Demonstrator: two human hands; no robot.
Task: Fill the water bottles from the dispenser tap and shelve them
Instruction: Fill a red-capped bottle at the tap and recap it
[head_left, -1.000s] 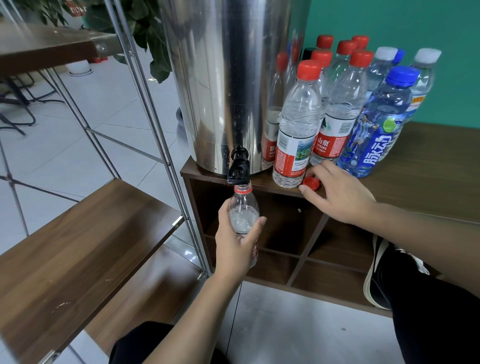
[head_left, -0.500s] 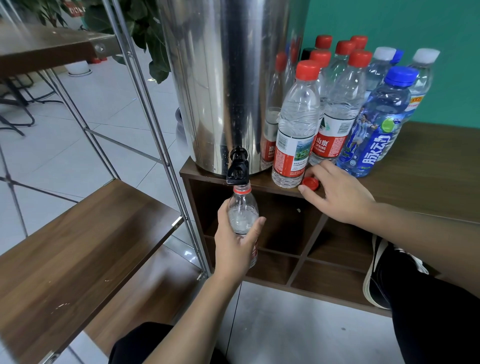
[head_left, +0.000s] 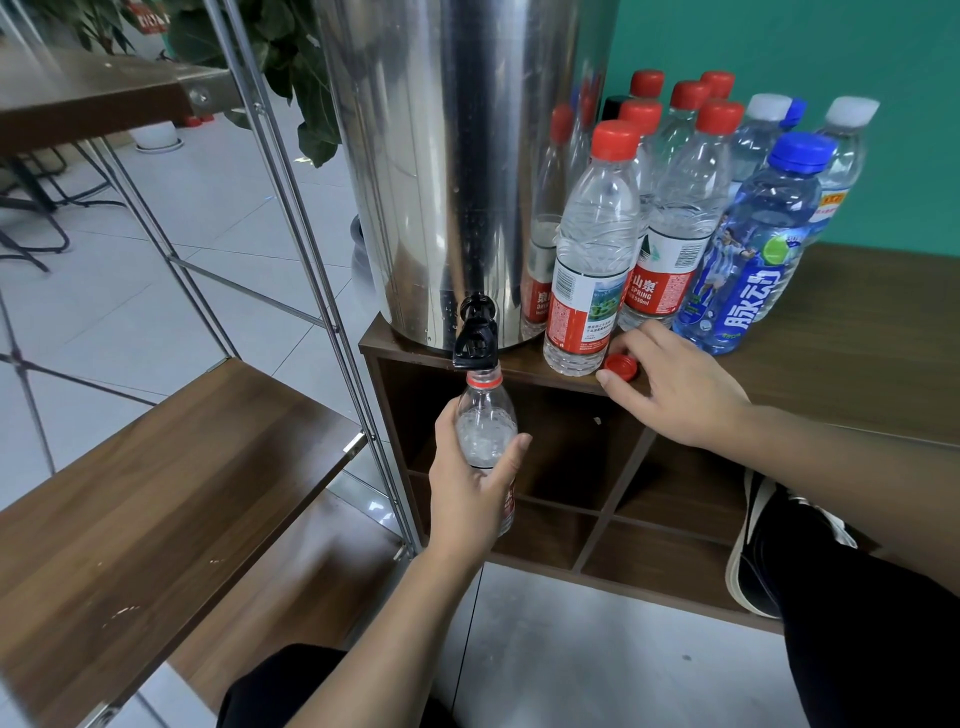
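Observation:
My left hand grips an uncapped clear bottle upright, its mouth right under the black tap of the tall steel dispenser. Water shows inside the bottle's upper part. My right hand rests on the cabinet top, thumb and fingers around the loose red cap. Several capped bottles, red-capped, blue and white-capped, stand to the right of the dispenser.
The dispenser and bottles stand on a brown cabinet with open cubbies below. A metal-framed rack with wooden shelves is on the left. A shoe lies against the cabinet at the right. A plant is behind the rack.

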